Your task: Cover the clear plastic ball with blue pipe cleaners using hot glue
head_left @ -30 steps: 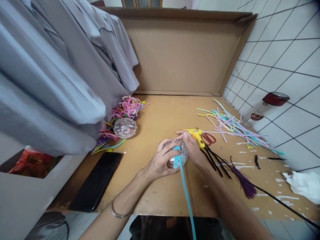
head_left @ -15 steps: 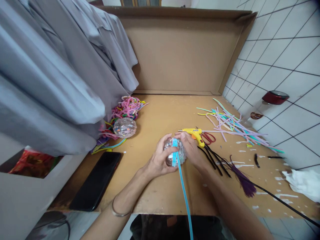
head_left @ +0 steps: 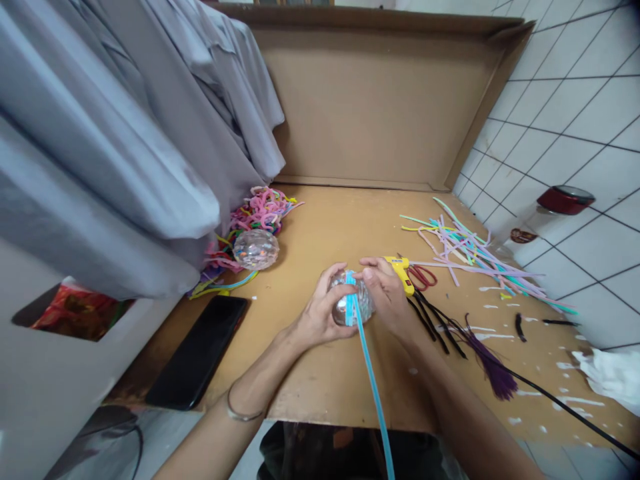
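A clear faceted ball [head_left: 340, 308] sits in my left hand [head_left: 320, 310], whose fingers and thumb wrap its left side. Blue pipe cleaners [head_left: 373, 383] run over the ball's front, and a long end hangs down past the table edge. The left thumb presses on the blue strip. My right hand [head_left: 390, 293] is at the ball's upper right, index finger stretched out and thumb apart from it. A fingertip appears to touch the top of the strip. Just beyond that hand lies a yellow glue gun [head_left: 400, 270], its nozzle hidden behind the fingers.
Red-handled scissors [head_left: 423, 277], pastel pipe cleaners [head_left: 465, 247], black strips [head_left: 430, 320] and a purple tassel [head_left: 493, 373] lie at right, near a red-lidded jar [head_left: 530, 223]. At left are another clear ball [head_left: 256, 249], tangled pipe cleaners [head_left: 260, 213], a phone [head_left: 200, 353] and grey cloth [head_left: 165, 133].
My right hand has loosened and shifted slightly right, its index finger now stretched out over the glue gun's nozzle. My left hand keeps its hold on the ball. The view has shifted slightly.
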Motion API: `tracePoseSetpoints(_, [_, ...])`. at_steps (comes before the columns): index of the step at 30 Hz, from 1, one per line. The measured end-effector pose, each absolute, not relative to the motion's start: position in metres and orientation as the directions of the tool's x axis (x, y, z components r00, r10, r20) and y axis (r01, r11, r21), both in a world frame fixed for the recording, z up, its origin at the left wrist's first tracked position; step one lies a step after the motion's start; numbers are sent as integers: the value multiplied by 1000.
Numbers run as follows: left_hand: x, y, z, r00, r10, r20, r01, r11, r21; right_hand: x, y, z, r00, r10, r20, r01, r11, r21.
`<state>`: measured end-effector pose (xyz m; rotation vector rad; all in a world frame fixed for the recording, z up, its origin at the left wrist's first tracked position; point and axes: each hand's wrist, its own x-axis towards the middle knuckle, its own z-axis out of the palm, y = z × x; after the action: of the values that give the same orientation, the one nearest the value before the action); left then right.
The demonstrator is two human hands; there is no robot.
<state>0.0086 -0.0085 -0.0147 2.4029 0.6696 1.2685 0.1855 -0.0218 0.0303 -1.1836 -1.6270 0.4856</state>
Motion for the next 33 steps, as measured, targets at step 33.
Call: tracePoseSetpoints(33, [7,-5,-12,502,535,679,215,-838,501,187,-20,29,22,874,486,429,431,-794])
